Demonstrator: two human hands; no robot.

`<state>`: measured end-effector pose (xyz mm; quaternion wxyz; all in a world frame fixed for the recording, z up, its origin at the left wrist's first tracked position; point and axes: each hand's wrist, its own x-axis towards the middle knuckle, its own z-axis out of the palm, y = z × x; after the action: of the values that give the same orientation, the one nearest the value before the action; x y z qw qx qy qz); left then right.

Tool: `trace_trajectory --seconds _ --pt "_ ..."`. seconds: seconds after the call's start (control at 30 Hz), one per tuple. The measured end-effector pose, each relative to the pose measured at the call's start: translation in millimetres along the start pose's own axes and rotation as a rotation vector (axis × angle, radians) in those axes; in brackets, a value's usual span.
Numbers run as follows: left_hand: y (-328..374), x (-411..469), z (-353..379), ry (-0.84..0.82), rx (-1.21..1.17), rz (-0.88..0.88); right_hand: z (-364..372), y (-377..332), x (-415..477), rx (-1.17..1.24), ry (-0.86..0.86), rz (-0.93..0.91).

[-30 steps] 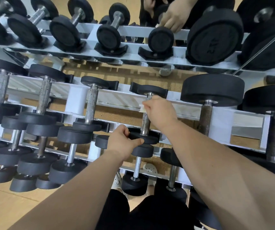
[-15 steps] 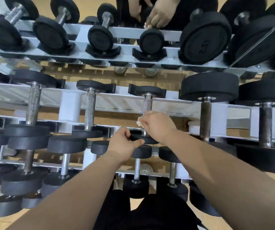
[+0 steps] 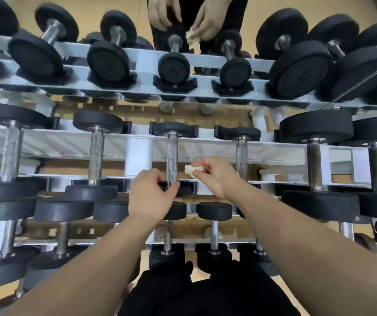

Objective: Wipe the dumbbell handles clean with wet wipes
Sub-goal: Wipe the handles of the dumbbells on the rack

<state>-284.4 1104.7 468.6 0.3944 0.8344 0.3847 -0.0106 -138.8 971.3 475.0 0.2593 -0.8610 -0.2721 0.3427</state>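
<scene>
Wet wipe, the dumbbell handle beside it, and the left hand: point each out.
wet wipe (image 3: 191, 171): head view, crumpled middle.
dumbbell handle (image 3: 172, 153): head view, bare knurled shaft.
left hand (image 3: 152, 198): head view, back of the hand.

Head-worn wide view, forward and down, close over dumbbells (image 3: 172, 156).

Even indoor light, warped blurry edges

Left grip (image 3: 151, 197) holds dumbbell (image 3: 172, 156); right grip (image 3: 214, 176) pinches wipe (image 3: 191, 171) beside it.
</scene>
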Motion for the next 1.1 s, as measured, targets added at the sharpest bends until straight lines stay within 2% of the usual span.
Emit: trace_trajectory --seconds 0.13,0.3,0.47,0.53,0.63,0.7,0.93,1.03,1.1 --pt "-21 8 -8 -0.193 -0.071 -0.209 25 -22 16 -0.025 0.017 -0.05" --pt "-36 16 -5 -0.177 -0.242 -0.305 40 -30 37 -0.297 0.022 -0.237" --pt "-45 20 4 -0.207 -0.381 -0.341 26 -35 74 -0.544 -0.103 -0.351" --pt "-50 23 7 -0.23 -0.411 -0.355 19 -41 83 -0.687 -0.073 -0.408" --pt "-52 23 9 -0.252 -0.432 -0.362 16 -41 89 -0.561 0.147 -0.386" --pt "-54 24 9 -0.254 -0.431 -0.355 25 -35 87 -0.493 0.236 -0.377" --pt "-51 24 1 -0.259 -0.381 -0.297 48 -12 50 -0.527 0.007 -0.562" --pt "-53 24 2 -0.254 -0.381 -0.3 41 -20 71 -0.595 0.041 -0.606" --pt "-54 24 3 -0.253 -0.381 -0.304 32 -32 81 -0.541 0.124 -0.549"
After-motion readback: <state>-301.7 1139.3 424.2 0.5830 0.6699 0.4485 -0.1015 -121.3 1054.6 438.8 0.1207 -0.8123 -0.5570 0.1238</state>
